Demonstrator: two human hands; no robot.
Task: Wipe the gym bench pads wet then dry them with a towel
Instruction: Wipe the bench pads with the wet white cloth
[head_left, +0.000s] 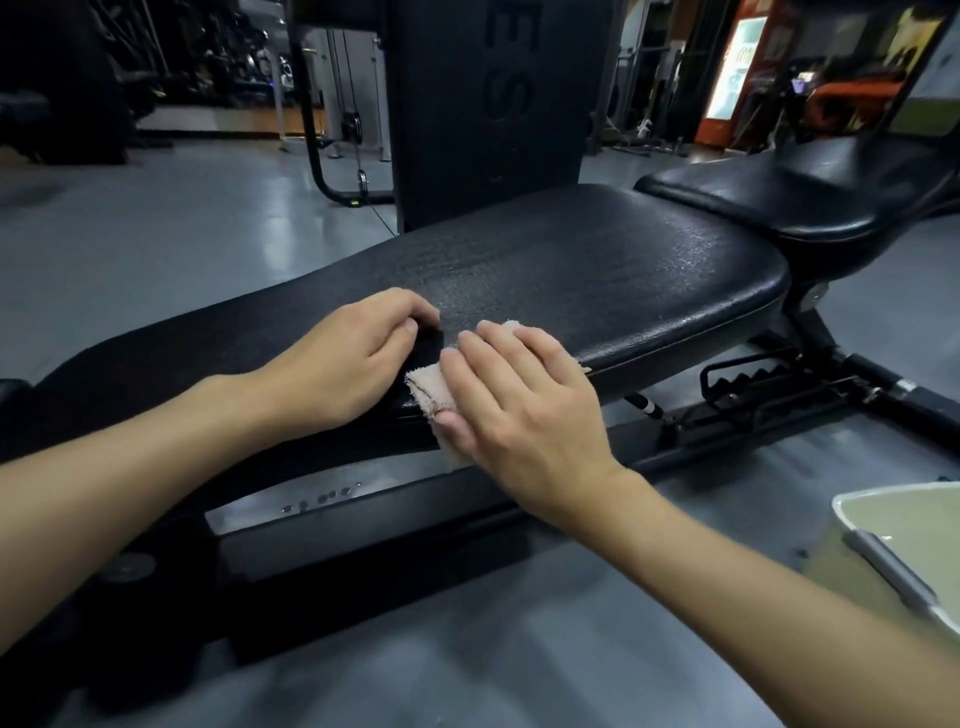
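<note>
Both hands rest on the long black bench pad (597, 270); the right hand (524, 395) lies flat with fingers spread, pressing a pinkish-beige cloth (428, 387) onto the pad's near edge; the left hand (353, 353), just beside the cloth, is curled, fingertips on the pad, possibly gripping something dark; the seat pad (810, 192) lies beyond the long pad's far end; a pale basin (852, 514) sits on the floor near that pad.

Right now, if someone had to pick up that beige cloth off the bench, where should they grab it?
Probably the bunched fold of the cloth poking out left of the right hand, pinched from the bench pad's near edge. The rest lies flat under the palm.
</note>
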